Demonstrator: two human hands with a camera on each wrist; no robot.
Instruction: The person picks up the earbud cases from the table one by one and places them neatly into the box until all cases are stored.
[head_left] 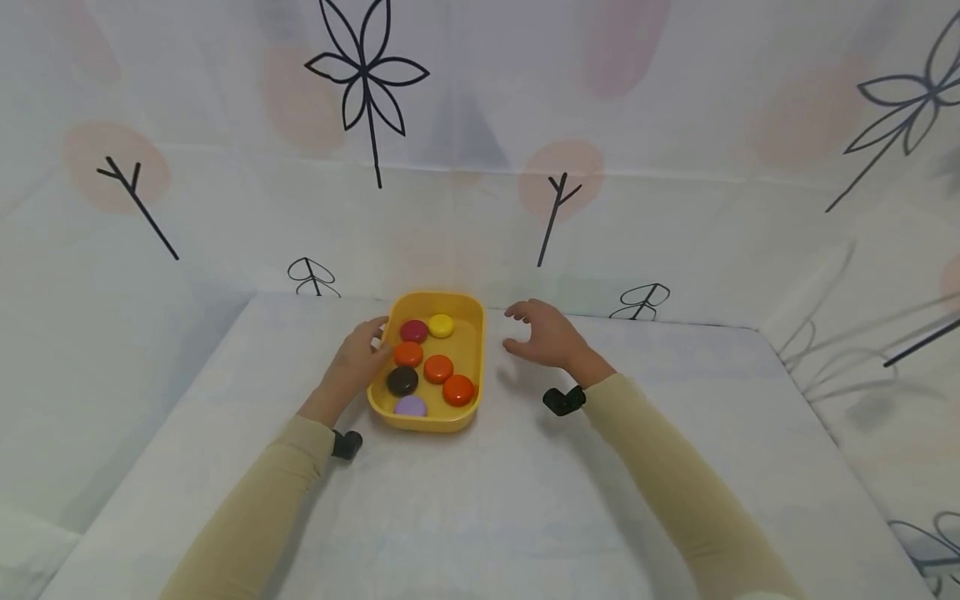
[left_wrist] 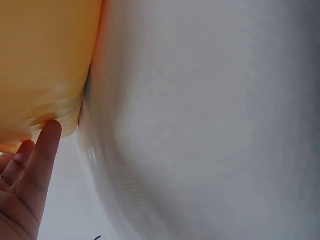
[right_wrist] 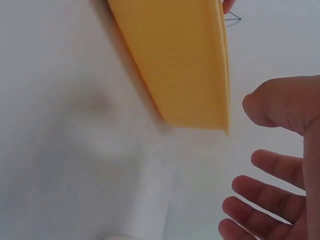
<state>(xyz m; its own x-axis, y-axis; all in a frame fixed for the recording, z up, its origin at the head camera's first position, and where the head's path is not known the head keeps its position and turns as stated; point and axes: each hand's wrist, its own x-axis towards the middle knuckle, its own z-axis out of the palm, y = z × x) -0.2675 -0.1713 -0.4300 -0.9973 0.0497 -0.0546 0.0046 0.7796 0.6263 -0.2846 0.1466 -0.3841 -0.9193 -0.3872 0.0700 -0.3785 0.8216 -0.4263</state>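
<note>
A yellow rectangular tub with rounded corners [head_left: 471, 333] sits on the white-covered table. Inside lie round, glossy pieces: a crimson one [head_left: 413, 331], a yellow one [head_left: 441, 325], several orange to red ones [head_left: 438, 368], a dark brown one [head_left: 402, 380] and a lilac one [head_left: 410, 406]. My left hand [head_left: 357, 360] touches the tub's left side; in the left wrist view its extended fingers [left_wrist: 44, 157] lie against the outer wall. To the right of the tub, my right hand [head_left: 549, 335] hovers with nothing in it, thumb and fingers [right_wrist: 270, 200] spread apart.
A pale cloth printed with line-drawn flowers and twigs [head_left: 365, 71] hangs behind the table [head_left: 480, 517]. The tub stands near the table's back edge. Black bands with small devices [head_left: 564, 401] sit on both wrists, below tan sleeves [head_left: 667, 475].
</note>
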